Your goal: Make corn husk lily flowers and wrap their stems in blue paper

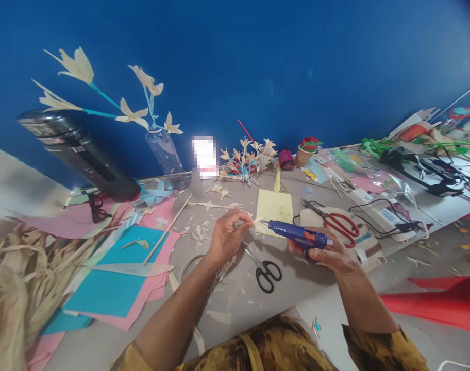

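So from the head view, everything revolved around this yellow sheet (273, 203) on the table. Just over its lower left edge, the left hand (231, 234) had a small pale piece (257, 222) pinched between thumb and fingertips, probably held by its end to keep skin off the hot nozzle. The right hand (333, 253) was wrapped round a blue glue gun (291, 232) over the sheet's lower right corner, nose aimed left, I guess so the tip could meet that piece. Couldn't tell if they touched, or if the trigger was squeezed. Black-handled scissors (268, 275) lay below the sheet, under the gap between the arms, so kinda in the way. Right of the sheet were red-handled scissors (347, 229), then a power strip (376, 211) with cables that looked snaggy. Behind it to the left stood little pale flowers (245, 162).
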`<state>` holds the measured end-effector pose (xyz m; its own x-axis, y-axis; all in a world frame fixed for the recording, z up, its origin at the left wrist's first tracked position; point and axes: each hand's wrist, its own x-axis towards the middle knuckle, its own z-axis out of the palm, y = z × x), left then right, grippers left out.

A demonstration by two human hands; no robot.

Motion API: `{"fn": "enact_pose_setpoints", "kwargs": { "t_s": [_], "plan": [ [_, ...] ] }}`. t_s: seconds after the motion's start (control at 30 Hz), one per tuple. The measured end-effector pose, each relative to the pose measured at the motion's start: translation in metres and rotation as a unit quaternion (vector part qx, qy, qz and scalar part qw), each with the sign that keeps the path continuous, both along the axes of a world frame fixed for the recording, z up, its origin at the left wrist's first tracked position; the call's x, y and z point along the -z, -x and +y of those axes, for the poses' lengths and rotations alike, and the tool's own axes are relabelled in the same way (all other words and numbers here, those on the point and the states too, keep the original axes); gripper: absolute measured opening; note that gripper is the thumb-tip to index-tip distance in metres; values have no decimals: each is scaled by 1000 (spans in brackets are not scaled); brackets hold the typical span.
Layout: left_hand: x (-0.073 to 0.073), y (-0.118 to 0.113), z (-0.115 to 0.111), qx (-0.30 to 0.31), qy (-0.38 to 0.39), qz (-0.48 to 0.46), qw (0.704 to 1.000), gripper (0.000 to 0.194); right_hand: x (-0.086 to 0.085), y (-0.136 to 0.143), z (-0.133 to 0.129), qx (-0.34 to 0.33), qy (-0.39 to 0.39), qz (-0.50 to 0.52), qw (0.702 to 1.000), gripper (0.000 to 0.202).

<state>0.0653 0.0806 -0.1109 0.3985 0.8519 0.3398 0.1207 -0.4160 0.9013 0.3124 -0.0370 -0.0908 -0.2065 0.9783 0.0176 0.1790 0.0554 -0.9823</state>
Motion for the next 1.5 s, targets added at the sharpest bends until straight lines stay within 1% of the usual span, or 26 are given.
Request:
{"fn": "enact_pose_setpoints", "kwargs": {
  "t_s": [0.1, 0.2, 0.27, 0.37, 0.53, 0.73, 1.0, 1.3, 1.5],
  "plan": [
    [1, 0, 0, -4, 0, 4, 1000, 11, 5, -3, -2, -5, -12, 11, 1000, 51],
    [4, 0, 2, -6, 0, 8, 1000, 12, 10, -8, -6, 10, -30, 34, 999, 53],
    [5, -1, 2, -4, 0, 7, 1000, 11, 9, -9, -7, 14, -30, 27, 999, 53],
    [5, -1, 2, 1, -2, 3, 1000, 11, 1, -6, -5, 1, -27, -10, 1000, 52],
    [3, -2, -1, 4, 0, 4, 1000, 12, -7, 2, 1, 3, -34, -53, 998, 57],
    [3, -1, -1, 13, -4, 2, 1000, 13, -6, 4, 3, 2, -37, -56, 998, 59],
    [2, -1, -2, 21, -4, -4, 1000, 11, -6, 6, 4, 6, -50, -66, 997, 55],
    [3, -1, -3, 27, -3, -13, 1000, 11, -1, 3, 1, 14, -37, -74, 996, 52],
    [3, -1, -3, 26, 5, -19, 999, 9, 1, 2, 0, 22, -34, -70, 997, 54]
  ]
}}
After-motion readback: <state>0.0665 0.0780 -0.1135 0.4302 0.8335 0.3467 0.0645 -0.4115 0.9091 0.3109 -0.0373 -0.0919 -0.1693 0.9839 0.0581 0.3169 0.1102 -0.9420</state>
